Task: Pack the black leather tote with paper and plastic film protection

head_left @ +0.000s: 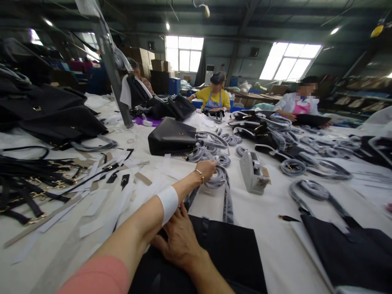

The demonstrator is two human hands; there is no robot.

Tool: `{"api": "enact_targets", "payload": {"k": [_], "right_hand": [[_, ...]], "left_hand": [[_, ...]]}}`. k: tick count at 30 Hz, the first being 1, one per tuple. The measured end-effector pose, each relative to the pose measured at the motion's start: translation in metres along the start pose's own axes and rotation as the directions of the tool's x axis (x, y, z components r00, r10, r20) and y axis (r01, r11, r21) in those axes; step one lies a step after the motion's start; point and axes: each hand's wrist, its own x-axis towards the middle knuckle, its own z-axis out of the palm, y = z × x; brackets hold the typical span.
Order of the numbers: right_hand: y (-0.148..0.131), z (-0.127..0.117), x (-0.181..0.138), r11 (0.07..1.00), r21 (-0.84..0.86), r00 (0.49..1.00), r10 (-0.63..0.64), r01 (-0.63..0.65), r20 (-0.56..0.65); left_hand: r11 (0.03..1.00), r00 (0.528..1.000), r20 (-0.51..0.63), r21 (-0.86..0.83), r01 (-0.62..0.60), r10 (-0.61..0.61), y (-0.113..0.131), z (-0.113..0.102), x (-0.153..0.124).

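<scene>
A black bag (232, 253) lies flat in front of me, its plastic-wrapped handle (228, 202) stretched out beyond its top edge. My right hand (180, 234) rests palm down on the bag, fingers spread. Crossing above it, my left arm reaches forward, with a bracelet on the wrist and a white band on the forearm. My left hand (207, 169) is closed at the edge of a plastic-wrapped coiled strap (217, 179) lying by the handle; its fingertips are partly hidden. Just past it stands another black bag (173, 136) with wrapped straps beside it.
A grey tape dispenser (253, 171) stands right of the coil. Black straps with gold clasps (27, 188) and paper strips (98, 204) spread at left. Another black bag (346, 245) lies at right. Bags and coils pile up farther back, near several people and a slanted metal post (112, 65).
</scene>
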Motion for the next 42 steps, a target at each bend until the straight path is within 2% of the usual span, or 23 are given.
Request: {"api": "enact_targets", "payload": {"k": [5,8,12,16,21,25,27,30,33,35,36,38,39,40,42], "right_hand": [[0.012,0.008,-0.001,0.999,-0.03,0.999,0.023,-0.023,0.029],[0.012,0.008,-0.001,0.999,-0.036,0.998,0.034,-0.032,0.059],[0.008,0.005,-0.003,0.997,-0.041,0.991,0.073,-0.069,0.111],[0.005,0.003,-0.004,0.995,-0.032,0.986,0.097,-0.093,0.133],[0.007,0.005,-0.003,0.996,-0.041,0.982,0.08,-0.074,0.172],[0.009,0.005,-0.002,0.994,-0.06,0.976,0.098,-0.088,0.193],[0.009,0.004,-0.002,0.993,-0.052,0.978,0.112,-0.104,0.179],[0.01,0.004,-0.002,0.992,-0.022,0.976,0.129,-0.128,0.176],[0.012,0.006,-0.001,0.992,0.011,0.981,0.125,-0.128,0.147],[0.014,0.009,0.001,0.991,0.081,0.989,0.101,-0.109,0.106],[0.017,0.01,0.002,0.983,0.148,0.993,0.096,-0.106,0.07],[0.023,0.01,0.005,0.931,0.332,0.981,0.184,-0.154,-0.063],[0.027,0.009,0.006,0.883,0.425,0.947,0.284,-0.198,-0.149],[0.032,0.007,0.008,0.828,0.507,0.887,0.399,-0.238,-0.234],[0.04,0.002,0.009,0.717,0.643,0.717,0.595,-0.269,-0.363]], "left_hand": [[1.0,0.998,-0.057,0.001,-0.017,0.017,0.003,0.026,0.0],[1.0,0.999,-0.042,0.003,-0.029,0.029,0.001,0.029,0.005],[0.999,0.999,0.005,0.0,-0.054,0.054,-0.001,0.017,0.018],[0.996,0.997,-0.002,-0.024,-0.083,0.083,-0.005,0.008,0.015],[0.996,0.999,0.027,-0.087,-0.026,0.029,-0.001,0.005,0.014],[0.983,0.994,0.102,-0.185,-0.013,0.032,0.003,-0.016,0.029],[0.971,0.994,0.093,-0.237,-0.027,0.05,-0.003,-0.032,0.024],[0.959,0.999,0.041,-0.283,0.015,-0.004,-0.018,-0.056,-0.021],[0.913,0.993,-0.066,-0.401,0.067,-0.102,-0.024,-0.071,-0.108],[0.908,0.985,-0.102,-0.411,0.087,-0.14,-0.016,-0.069,-0.176],[0.912,0.979,-0.093,-0.387,0.135,-0.184,-0.009,-0.062,-0.208],[0.926,0.961,-0.092,-0.305,0.221,-0.26,0.007,-0.04,-0.26],[0.934,0.962,-0.065,-0.263,0.241,-0.266,0.014,-0.027,-0.279],[0.934,0.96,-0.035,-0.242,0.263,-0.279,0.02,-0.015,-0.293],[0.925,0.955,0.04,-0.241,0.295,-0.294,0.026,0.002,-0.307]]}}
